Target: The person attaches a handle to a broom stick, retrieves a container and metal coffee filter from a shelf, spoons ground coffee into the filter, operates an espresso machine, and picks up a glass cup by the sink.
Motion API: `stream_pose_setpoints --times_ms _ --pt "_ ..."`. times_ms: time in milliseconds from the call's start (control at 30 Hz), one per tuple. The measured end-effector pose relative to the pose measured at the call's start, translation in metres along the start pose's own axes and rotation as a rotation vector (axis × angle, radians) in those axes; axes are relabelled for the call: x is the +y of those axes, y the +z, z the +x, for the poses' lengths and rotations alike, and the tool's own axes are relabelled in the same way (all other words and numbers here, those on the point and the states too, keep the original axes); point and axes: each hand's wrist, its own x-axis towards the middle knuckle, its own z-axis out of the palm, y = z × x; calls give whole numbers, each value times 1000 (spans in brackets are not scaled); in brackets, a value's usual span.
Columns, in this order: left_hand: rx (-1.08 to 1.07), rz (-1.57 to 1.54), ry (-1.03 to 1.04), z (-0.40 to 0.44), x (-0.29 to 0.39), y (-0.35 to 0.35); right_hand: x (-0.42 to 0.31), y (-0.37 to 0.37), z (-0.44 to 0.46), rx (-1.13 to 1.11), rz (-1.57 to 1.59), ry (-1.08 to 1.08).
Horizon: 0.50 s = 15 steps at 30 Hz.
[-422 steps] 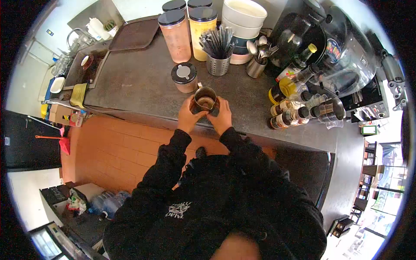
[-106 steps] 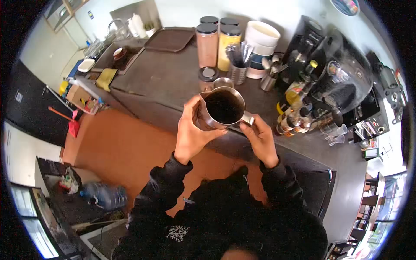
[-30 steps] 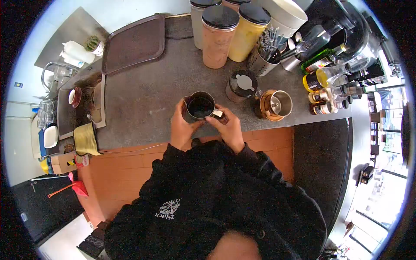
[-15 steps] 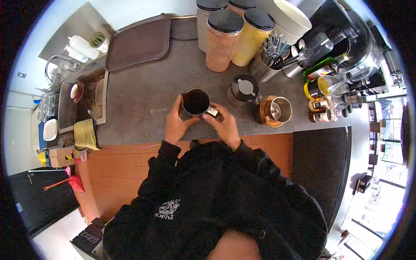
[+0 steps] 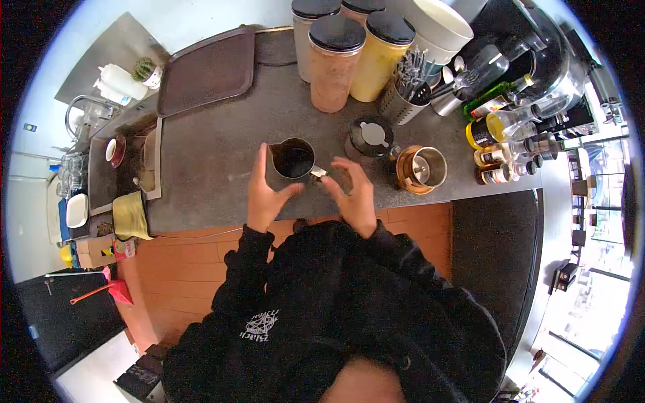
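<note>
A metal pitcher [image 5: 293, 158] with a spout and a handle stands upright on the dark counter, dark liquid inside. Its spout points to the upper left, its handle to the lower right. My left hand [image 5: 267, 195] is beside the pitcher's left side, fingers stretched out and thumb apart. On the handle side, my right hand [image 5: 354, 193] hovers with fingers spread, its thumb close to the handle; whether it touches cannot be made out. Right of the pitcher are a lidded glass jug [image 5: 369, 139] and a copper-coloured brewer with a metal cup [image 5: 428, 168].
Tall lidded canisters [image 5: 336, 67] and a cutlery holder [image 5: 401, 104] stand at the back. Several bottles [image 5: 494, 156] line the right side. A brown tray [image 5: 207, 70] lies at back left, near a sink [image 5: 158, 161] with a yellow cloth [image 5: 131, 215] at its edge.
Both hands have loosened from the pitcher, and their fingers have spread. The right hand has let go of the handle. The camera view has shifted slightly.
</note>
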Motion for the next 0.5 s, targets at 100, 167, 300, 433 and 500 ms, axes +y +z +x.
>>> stream_pose_setpoints --times_ms 100,167,300,433,500 --pt "175 12 120 0 26 3 -26 -24 8 68 -171 -210" --pt "184 -124 236 -2 39 11 -44 -42 19 68 -249 -287" --pt "-79 -474 89 -7 50 53 -56 -70 52 3 -540 -359" --pt "-164 -670 -55 -10 54 89 -44 -71 73 -107 -871 -295" --pt "-187 -587 -83 -11 45 101 -39 -65 81 -208 -1007 -205"
